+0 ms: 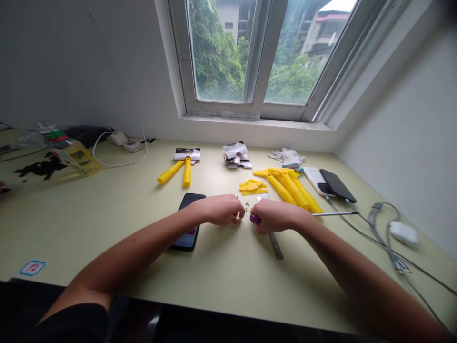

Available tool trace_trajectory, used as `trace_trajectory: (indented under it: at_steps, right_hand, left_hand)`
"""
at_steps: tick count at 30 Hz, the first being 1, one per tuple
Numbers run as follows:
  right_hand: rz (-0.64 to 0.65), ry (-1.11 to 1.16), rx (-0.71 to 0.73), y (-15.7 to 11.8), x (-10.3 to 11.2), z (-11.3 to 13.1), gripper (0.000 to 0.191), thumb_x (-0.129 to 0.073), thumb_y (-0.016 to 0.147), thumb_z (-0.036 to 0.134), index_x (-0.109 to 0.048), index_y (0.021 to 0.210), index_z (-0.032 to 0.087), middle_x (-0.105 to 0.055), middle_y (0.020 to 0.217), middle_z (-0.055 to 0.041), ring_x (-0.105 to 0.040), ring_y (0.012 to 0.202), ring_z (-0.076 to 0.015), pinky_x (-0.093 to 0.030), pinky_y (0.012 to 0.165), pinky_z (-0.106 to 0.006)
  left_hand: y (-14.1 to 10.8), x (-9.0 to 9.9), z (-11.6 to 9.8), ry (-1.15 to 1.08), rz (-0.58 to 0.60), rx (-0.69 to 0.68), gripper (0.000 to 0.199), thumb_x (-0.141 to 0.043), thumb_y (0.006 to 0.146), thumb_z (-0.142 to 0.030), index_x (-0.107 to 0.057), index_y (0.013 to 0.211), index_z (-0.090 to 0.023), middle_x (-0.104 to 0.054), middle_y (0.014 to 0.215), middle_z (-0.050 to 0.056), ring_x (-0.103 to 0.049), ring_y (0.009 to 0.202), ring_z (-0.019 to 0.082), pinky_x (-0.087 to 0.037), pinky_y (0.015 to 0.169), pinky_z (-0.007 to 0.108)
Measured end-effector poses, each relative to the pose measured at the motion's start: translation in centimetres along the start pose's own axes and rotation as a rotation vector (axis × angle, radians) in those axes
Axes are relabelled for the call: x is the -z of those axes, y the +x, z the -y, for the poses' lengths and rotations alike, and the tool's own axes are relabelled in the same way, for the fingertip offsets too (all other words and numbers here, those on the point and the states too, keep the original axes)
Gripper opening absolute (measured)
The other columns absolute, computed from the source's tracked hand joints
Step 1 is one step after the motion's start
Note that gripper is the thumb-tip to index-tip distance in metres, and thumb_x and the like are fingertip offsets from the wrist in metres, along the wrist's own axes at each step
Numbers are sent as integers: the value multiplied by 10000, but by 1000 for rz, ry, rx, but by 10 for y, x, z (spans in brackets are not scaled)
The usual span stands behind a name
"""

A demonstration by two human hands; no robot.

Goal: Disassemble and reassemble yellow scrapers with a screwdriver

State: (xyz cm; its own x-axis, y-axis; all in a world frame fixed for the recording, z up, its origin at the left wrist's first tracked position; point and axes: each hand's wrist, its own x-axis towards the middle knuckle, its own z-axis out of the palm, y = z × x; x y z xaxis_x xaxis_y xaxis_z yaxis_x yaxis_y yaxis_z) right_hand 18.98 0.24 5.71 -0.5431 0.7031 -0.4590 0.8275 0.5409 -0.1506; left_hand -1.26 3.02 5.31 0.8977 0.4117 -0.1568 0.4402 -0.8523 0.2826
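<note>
My left hand [223, 209] is low over the table, its fingers curled downward and close together. Whatever its fingertips hold, if anything, is too small to make out. Several small metal screws [247, 205] lie between my two hands. My right hand [273, 215] is closed round a screwdriver [335, 214]; its purple handle end shows at the fingers and its thin shaft points right. Under this hand runs a flat metal strip [275, 245], partly hidden. A phone [187, 238] lies partly beneath my left forearm.
Yellow plastic handles [296, 188] and small yellow pieces [253, 186] lie beyond my right hand. Two more yellow handles [186, 172] are at back left. Crumpled packaging [236, 155], white gloves [287, 156], power banks [337, 185], cables [383, 243] and a bottle [76, 157] surround the area.
</note>
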Motion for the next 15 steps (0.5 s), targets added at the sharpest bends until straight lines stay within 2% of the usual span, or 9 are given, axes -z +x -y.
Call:
trace_trajectory:
  at_steps: [3,5,10,15]
  right_hand:
    - [-13,17,3,0,4,-2,86,-551,659,245,-520,625,172,-491,594,5,-352,507,-94,-227,459,-250]
    - [-38,22,-6,3,12,-4,90,-548,680,259,-524,655,177,-502,622,5,-369,537,-98,-242,475,-246]
    - [-64,37,-50,30,42,-6,122,-556,717,293,-522,679,182,-500,621,6,-419,577,-109,-288,517,-242]
    - [39,96,-80,72,64,-2,155,-611,704,313,-549,703,171,-533,615,3,-472,532,-106,-341,511,-238]
  left_hand:
    - [3,-5,-6,60,14,-20,160,-549,812,-104,-689,813,-182,-677,861,58,-610,825,194,-429,698,272]
    - [4,-8,-1,78,-6,-3,161,-546,798,-96,-684,799,-179,-675,852,62,-611,805,197,-426,667,272]
    - [-3,-2,34,63,-85,156,172,-540,784,-91,-689,786,-177,-686,808,59,-608,752,184,-400,607,252]
    - [-7,8,63,-36,-97,323,145,-588,746,-108,-705,780,-187,-691,768,37,-595,691,164,-366,552,229]
